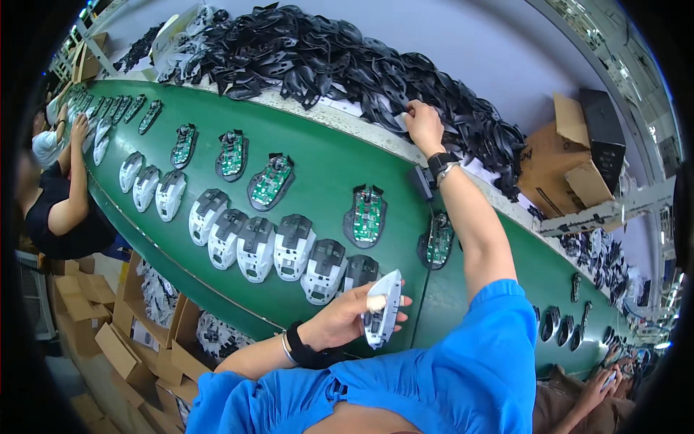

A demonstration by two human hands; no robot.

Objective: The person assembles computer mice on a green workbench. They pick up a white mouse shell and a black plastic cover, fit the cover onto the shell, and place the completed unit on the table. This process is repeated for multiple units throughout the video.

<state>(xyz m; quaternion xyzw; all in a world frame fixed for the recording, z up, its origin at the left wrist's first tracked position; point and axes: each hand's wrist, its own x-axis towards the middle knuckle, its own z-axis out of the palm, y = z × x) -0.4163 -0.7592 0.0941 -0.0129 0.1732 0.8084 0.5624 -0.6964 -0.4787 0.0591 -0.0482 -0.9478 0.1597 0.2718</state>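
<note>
The white mouse shell (382, 307) sits in the left hand (347, 318), low down near the front edge of the green belt (325, 166). The fingers (376, 302) of this hand wrap around the shell from the side, and the thumb side presses on it too. One finger has a pale tape on its tip. The hand is closed just enough to hold the shell tight, and the shell points up and a bit to the right.

The right hand (423, 124) is stretched far out, across the belt, to the big pile of black plastic parts (347, 65) on the far side. Its fingers are curled down and touch the black parts at the edge of the pile. I cannot tell if it has got one pinched or is only touching.

On the belt, just beside the left hand, lies a row of white and grey mouse tops (275, 246). Behind them lie open mouse bottoms with green circuit boards (366, 213). Brown cardboard boxes (564, 163) stand at the far right. Another person's arm (76, 188) rests at the left end of the belt.
</note>
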